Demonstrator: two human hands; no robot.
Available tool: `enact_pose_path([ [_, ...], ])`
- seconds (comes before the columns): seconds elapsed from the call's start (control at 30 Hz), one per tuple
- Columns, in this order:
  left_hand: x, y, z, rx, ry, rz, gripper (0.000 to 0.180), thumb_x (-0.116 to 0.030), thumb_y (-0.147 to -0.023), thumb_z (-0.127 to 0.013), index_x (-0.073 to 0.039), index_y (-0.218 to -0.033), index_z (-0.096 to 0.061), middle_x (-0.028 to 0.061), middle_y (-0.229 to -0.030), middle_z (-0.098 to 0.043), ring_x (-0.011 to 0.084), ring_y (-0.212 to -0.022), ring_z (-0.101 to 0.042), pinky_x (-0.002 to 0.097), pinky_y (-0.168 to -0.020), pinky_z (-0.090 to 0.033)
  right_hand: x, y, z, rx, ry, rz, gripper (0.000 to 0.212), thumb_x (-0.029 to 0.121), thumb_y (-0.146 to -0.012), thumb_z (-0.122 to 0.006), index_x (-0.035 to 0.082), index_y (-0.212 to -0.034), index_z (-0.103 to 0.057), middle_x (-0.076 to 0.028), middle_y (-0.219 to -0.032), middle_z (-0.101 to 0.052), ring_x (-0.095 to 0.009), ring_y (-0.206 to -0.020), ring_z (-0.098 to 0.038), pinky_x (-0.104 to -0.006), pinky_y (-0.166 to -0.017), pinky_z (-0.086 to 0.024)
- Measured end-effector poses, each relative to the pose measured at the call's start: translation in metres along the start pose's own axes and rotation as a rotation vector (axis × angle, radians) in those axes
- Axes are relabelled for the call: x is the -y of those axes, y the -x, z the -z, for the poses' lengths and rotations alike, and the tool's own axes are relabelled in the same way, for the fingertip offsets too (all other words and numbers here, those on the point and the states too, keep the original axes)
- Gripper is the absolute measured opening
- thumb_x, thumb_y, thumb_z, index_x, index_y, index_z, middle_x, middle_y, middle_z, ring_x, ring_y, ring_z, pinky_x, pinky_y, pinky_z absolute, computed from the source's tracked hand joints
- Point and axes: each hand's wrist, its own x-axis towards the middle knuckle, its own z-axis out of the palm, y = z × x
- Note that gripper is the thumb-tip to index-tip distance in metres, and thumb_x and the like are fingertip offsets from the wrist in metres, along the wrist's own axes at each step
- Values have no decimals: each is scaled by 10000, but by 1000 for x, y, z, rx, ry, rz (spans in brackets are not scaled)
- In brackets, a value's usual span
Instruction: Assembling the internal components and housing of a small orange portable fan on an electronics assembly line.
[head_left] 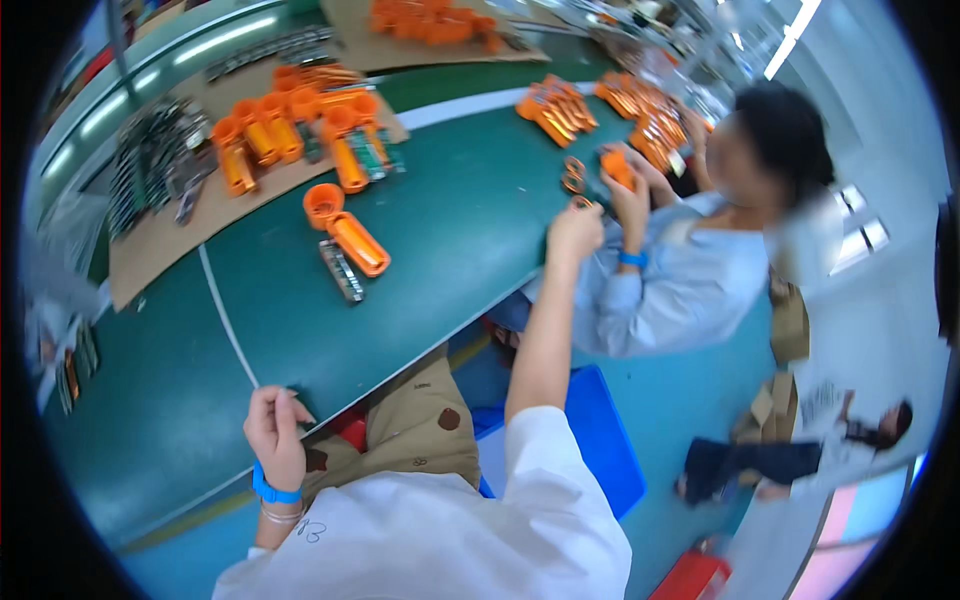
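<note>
A green table [440, 210] runs the width of a workroom, a co-worker in a light blue top [670, 300] seated at its right end with an orange piece [618, 168] in hand. A brown cardboard sheet [150, 262] on the table bears rows of orange parts [268, 135]; a blue bin [612, 440] stands below the table's edge. At that near edge, the person's left hand [275, 425] has its fingers drawn together — whether they pinch anything cannot be told. The right hand [575, 234] reaches toward the co-worker, fingers curled at a small orange loop [583, 202]; its grip is unclear. Between the hands, farther in, lies an orange holder [358, 245] — a slim metallic strip [341, 271] just beside it.
</note>
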Motion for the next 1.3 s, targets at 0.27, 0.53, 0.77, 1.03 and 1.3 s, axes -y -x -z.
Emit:
enact_pose_path([
  [0.27, -3, -7, -7, 40, 68, 33, 153, -83, -973, -462, 1, -852, -505, 35, -652, -533, 74, -589, -503, 219, -543, -424, -30, -26, -14, -3, 115, 31, 381, 256, -877, -586, -41, -1098, -497, -243, -1189, -560, -330, -1138, -527, -419, -972, -386],
  [0.53, -9, -3, -1, 7, 97, 45, 346, -178, -1026, -294, -16, -1331, -284, 172, -991, -596, 143, -565, -597, 243, -559, -466, -22, -17, -16, -180, 110, 160, 395, 293, -885, -582, -13, -1123, -505, -184, -1137, -531, -334, -1094, -503, -443, -927, -388],
  [0.77, 0, -9, -10, -84, 188, -181, 518, -123, -1007, -273, -56, -1469, -51, 247, -1410, -337, 253, -849, -644, 327, -730, -540, -19, -17, -14, -227, 138, 269, 301, 244, -862, -591, 12, -1045, -532, -138, -1077, -539, -306, -1024, -517, -448, -871, -385],
  [1.03, -1, -9, -1, -88, 224, -213, 706, 146, -798, -229, -44, -1466, -102, 147, -1522, -120, 343, -1291, -384, 430, -882, -546, -15, -12, -15, -209, 107, 288, 243, 219, -853, -575, 25, -996, -545, -123, -1062, -539, -299, -1025, -517, -441, -855, -393],
  [1.3, -15, -9, -2, -31, 348, -66, 724, 165, -819, -282, -111, -1468, -116, 147, -1534, -63, 337, -1228, -472, 341, -683, -625, -30, -19, -16, -186, 156, 268, 228, 228, -861, -543, 47, -998, -553, -132, -1068, -559, -309, -1021, -529, -471, -804, -426],
])
